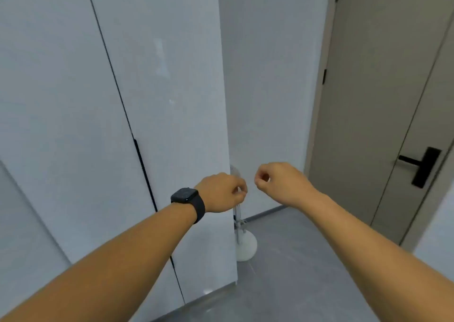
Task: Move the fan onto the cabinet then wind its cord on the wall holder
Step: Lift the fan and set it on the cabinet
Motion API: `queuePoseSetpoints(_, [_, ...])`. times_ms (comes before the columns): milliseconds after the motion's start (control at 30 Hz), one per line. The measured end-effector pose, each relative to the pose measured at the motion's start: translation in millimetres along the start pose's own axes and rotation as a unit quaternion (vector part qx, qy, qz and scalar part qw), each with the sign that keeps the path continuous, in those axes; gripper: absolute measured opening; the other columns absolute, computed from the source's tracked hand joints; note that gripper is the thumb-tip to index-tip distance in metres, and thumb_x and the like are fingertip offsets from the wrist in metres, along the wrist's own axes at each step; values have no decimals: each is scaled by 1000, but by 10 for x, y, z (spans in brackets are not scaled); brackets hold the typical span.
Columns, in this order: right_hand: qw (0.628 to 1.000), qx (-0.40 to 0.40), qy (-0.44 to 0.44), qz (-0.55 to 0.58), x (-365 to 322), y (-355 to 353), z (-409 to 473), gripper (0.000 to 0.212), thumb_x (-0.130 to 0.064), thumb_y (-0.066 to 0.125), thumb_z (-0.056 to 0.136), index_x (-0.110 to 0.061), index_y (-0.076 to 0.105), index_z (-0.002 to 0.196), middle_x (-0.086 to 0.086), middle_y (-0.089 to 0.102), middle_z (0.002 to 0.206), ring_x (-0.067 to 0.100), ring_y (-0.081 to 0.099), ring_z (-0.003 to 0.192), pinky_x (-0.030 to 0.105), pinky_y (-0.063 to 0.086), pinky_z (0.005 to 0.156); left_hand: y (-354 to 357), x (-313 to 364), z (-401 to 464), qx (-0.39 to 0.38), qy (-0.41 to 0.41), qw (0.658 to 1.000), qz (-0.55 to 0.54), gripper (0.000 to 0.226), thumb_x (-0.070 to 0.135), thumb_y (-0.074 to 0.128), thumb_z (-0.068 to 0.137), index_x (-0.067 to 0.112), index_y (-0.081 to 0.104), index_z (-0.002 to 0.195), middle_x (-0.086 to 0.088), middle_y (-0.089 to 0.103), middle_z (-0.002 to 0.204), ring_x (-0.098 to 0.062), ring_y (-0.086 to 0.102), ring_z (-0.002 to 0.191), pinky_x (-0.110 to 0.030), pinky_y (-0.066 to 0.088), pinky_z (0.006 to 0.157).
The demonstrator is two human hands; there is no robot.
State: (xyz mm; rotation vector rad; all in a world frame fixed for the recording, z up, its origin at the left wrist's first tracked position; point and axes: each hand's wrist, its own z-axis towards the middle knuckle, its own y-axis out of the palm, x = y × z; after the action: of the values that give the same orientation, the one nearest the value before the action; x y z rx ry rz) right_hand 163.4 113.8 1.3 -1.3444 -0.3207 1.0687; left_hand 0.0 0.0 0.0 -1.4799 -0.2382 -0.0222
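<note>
Both the left hand (222, 192) and the right hand (280, 182) are held out with fingers curled on nothing visible, the white fan (245, 245) being seen at six o'clock beneath them, half hidden by the cabinet (172, 125).

White pedestal fan (242, 225), round domed base (246, 247) flat on grey floor, standing upright in the corner just behind the edge of the tall pale-grey cabinet (159, 125). Thin pole rises from the base; grille head mostly hidden. White cord (242, 223) bunched loosely against the pole, low down.
</note>
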Motion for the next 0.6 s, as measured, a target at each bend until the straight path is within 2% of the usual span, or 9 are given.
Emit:
queuePoseSetpoints(133, [1000, -14, 13, 11, 643, -77, 95, 12, -32, 57, 94, -32, 68, 91, -12, 69, 94, 12, 64, 86, 37, 57, 76, 118, 399, 493, 11, 2, 1000, 6, 27, 38, 47, 101, 34, 67, 119, 8, 73, 103, -17, 66, 87, -37, 57, 80])
queuePoseSetpoints(300, [1000, -17, -14, 7, 1143, 1, 400, 9, -28, 59, 95, -31, 68, 93, -14, 67, 96, 9, 59, 82, 28, 45, 65, 360, 556, 988, 40, -25, 999, -11, 27, 38, 46, 101, 33, 68, 117, 7, 73, 99, -18, 66, 86, -36, 56, 78])
queuePoseSetpoints(500, [997, -67, -26, 14, 1558, 488, 922, 11, -28, 58, 96, -28, 69, 94, -12, 68, 96, 12, 61, 87, 32, 53, 72, 842, 243, 1509, 4, -96, 995, -5, 25, 38, 45, 101, 32, 68, 111, 3, 73, 102, -25, 68, 86, -39, 57, 80])
queuePoseSetpoints(600, [995, -99, -23, 6, 1785, 744, 1249, 12, -29, 57, 97, -30, 69, 96, -14, 66, 97, 12, 61, 91, 25, 46, 66, 1056, -59, 1841, -12, -135, 990, -26, 24, 38, 49, 100, 33, 70, 112, 5, 71, 109, -24, 67, 92, -37, 56, 83])
